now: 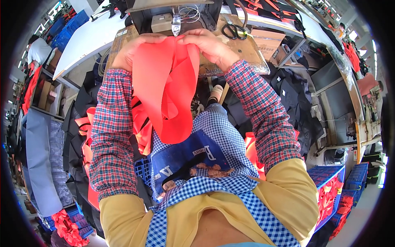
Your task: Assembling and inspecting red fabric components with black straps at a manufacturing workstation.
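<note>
A large red fabric piece hangs in loose folds from both hands, its lower loop falling over my lap. My left hand pinches its upper left edge. On the other side, my right hand grips the upper right edge between thumb and fingers. Both sets of fingertips sit close to the metal foot of what looks like a sewing machine. Whether the cloth lies under that foot cannot be made out. More red strips show below, beside my left sleeve.
Black-handled scissors lie on the worn wooden worktop, right of the machine. A cardboard box stands beyond them. Dark fabric is heaped at the right. Blue crates hold red pieces, and a white table extends far left.
</note>
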A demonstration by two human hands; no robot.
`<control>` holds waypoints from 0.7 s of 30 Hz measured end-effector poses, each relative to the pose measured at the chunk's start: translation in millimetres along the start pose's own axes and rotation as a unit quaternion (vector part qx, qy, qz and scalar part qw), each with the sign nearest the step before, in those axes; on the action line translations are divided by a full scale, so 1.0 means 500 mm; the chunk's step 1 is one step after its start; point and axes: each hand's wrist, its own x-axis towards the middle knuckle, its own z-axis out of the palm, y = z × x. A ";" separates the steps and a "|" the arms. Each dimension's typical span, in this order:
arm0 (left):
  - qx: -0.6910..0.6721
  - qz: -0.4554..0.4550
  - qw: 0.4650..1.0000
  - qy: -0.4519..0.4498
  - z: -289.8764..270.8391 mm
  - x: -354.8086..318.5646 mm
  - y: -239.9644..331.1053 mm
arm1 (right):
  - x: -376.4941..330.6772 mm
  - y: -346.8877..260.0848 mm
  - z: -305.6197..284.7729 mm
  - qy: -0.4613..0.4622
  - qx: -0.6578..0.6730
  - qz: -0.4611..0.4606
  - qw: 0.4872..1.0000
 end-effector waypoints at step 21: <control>-0.062 -0.118 0.991 0.009 -0.014 0.045 -0.009 | 0.014 0.016 -0.005 0.030 0.051 -0.001 0.998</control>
